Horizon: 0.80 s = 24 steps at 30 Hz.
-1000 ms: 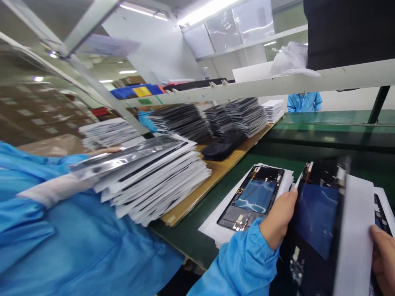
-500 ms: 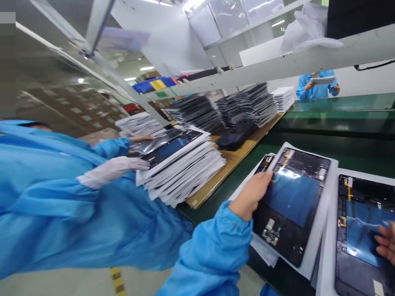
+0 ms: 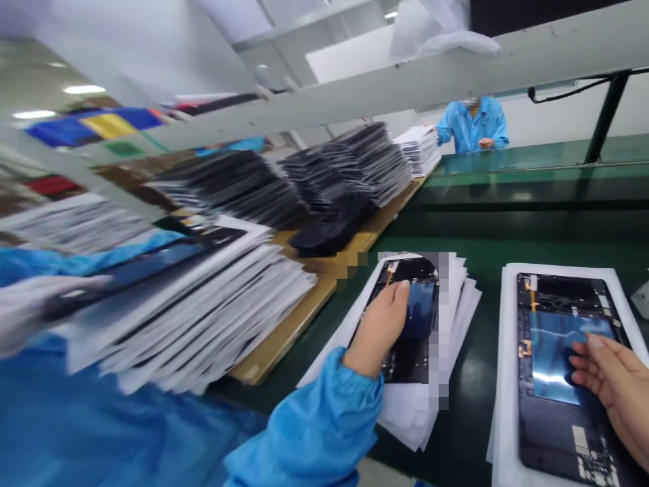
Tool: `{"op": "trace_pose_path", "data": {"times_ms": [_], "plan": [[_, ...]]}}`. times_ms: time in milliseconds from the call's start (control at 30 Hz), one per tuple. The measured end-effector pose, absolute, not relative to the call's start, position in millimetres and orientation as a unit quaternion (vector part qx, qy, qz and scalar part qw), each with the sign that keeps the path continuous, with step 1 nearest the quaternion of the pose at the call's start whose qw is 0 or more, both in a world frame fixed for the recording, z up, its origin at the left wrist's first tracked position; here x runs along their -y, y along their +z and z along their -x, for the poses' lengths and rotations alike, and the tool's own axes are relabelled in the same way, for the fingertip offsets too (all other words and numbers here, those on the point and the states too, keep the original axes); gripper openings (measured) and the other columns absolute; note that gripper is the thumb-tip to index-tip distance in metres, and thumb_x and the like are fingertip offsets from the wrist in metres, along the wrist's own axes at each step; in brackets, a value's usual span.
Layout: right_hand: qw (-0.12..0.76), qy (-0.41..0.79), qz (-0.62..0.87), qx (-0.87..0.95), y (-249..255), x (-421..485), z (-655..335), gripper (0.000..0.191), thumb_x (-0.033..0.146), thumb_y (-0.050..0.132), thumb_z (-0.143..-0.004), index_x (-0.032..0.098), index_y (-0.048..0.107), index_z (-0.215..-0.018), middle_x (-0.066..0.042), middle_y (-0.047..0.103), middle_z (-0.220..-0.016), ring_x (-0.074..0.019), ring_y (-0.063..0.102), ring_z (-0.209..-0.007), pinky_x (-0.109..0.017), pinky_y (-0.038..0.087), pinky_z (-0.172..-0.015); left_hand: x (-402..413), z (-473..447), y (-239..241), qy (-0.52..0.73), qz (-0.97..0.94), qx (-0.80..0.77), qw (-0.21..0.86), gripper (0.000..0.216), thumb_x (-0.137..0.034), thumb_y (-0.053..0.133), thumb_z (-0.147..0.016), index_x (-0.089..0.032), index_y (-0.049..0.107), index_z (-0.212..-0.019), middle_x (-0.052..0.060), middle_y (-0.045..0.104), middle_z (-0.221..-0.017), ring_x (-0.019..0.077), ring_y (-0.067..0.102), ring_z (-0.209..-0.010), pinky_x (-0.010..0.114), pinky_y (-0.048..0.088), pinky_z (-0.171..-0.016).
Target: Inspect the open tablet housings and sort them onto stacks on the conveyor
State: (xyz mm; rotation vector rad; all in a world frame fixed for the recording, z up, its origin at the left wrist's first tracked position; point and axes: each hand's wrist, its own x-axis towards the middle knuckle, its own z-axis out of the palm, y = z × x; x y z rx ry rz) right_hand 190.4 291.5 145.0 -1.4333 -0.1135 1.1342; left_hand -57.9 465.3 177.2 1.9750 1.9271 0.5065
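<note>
Left hand (image 3: 379,331) lay flat, holding nothing, on the tablet chassis (image 3: 408,318) atop its sheet stack (image 3: 451,318); right hand (image 3: 611,379), likewise loose-fingered, touched the right chassis (image 3: 552,379); even, light pressure was advisable.

Tablet back panel, left (image 3: 413,318): dark, flat, inner face up, blue film patch near the middle and a thin orange flex strip at its far corner. Lies on top of a fanned stack of white sheets (image 3: 456,325) on the green belt; partly blurred out. Left hand (image 3: 379,331) rests on its near-left edge.

Tablet back panel, right (image 3: 558,365): same type, inner face up, glossy blue patch, small connectors at the near end. Lies flat on a white sheet (image 3: 507,352). Right hand (image 3: 611,379) touches its right side, fingers spread.
</note>
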Motion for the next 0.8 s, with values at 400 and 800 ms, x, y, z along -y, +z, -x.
{"op": "trace_pose_path", "data": {"times_ms": [400, 800], "plan": [[0.365, 0.198, 0.877, 0.241, 164.0, -267.7, -230.2, 0.046, 0.061, 0.045, -0.075, 0.03, 0.06, -0.106, -0.004, 0.06, -0.11, -0.0299, 0.05, -0.104, -0.044, 0.036, -0.089, -401.8, -53.2, 152.5, 0.085, -0.725, -0.537, 0.423, 0.041, -0.055, 0.039, -0.077, -0.017, 0.052, -0.079, 0.004, 0.057, -0.071, 0.0193, 0.053, -0.067, 0.027, 0.033, -0.058], [0.309, 0.281, 0.879, 0.231, 134.1, -261.2, -259.0, 0.05, 0.061, 0.054, -0.065, 0.026, 0.065, -0.1, -0.006, 0.063, -0.104, -0.0344, 0.054, -0.096, -0.045, 0.038, -0.083, -387.8, -59.9, 170.4, 0.083, -0.85, -0.494, 0.163, 0.037, -0.036, 0.024, -0.089, -0.018, 0.051, -0.071, 0.006, 0.056, -0.067, 0.019, 0.052, -0.065, 0.03, 0.022, -0.054]]}}
